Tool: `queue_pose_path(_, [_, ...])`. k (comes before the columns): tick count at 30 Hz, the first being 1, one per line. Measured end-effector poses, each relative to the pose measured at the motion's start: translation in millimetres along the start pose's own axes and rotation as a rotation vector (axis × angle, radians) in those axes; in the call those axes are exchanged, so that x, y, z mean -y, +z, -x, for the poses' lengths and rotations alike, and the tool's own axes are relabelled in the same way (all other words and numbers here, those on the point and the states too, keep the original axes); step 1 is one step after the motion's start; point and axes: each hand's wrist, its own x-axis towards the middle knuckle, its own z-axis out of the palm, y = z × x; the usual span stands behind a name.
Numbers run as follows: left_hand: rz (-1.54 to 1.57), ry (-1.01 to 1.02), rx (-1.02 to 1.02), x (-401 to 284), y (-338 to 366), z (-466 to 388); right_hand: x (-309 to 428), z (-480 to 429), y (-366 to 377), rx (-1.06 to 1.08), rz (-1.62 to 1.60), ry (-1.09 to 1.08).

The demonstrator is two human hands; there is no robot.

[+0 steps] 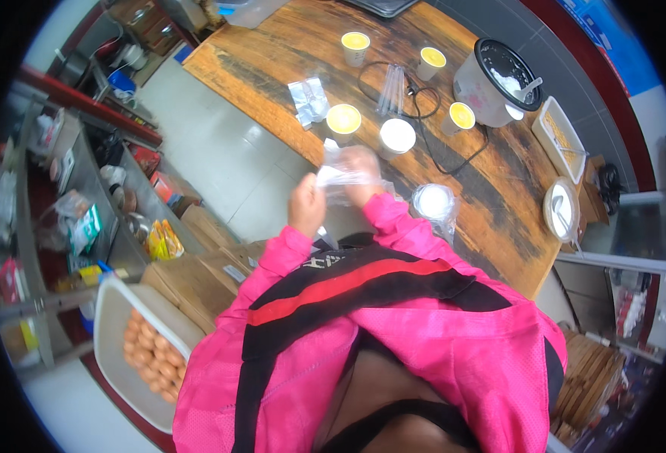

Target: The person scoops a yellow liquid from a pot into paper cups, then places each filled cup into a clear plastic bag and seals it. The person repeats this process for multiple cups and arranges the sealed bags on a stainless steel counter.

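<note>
My left hand (306,206) grips one side of a clear plastic bag (333,174) near the wooden table's edge. My right hand (362,172) is blurred and lies behind or inside the thin plastic; its fingers are hard to make out. Just beyond it stand a paper cup with a plain white top (397,136) and a paper cup with a yellow top (344,119). A crumpled silver packet (309,102) lies to their left. Close to my right sleeve is a stack of white round lids in clear plastic (433,203).
More yellow-topped cups (355,48) stand farther back, around clear tubes (390,90) and a black power cord (443,170). A rice cooker (494,85) with a white spoon, a tray of yellow grains (559,139) and a bowl of white powder (561,209) line the right. Left is a tub of eggs (140,294).
</note>
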Motion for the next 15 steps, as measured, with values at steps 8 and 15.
queue_pose_path(8, [0.125, -0.076, 0.112, 79, -25, -120, 34, -75, 36, 0.791, 0.383, 0.122])
queue_pose_path(15, [0.076, -0.165, 0.151, 117, -84, -224, -24, -143, 38, 0.133, 0.257, 0.085])
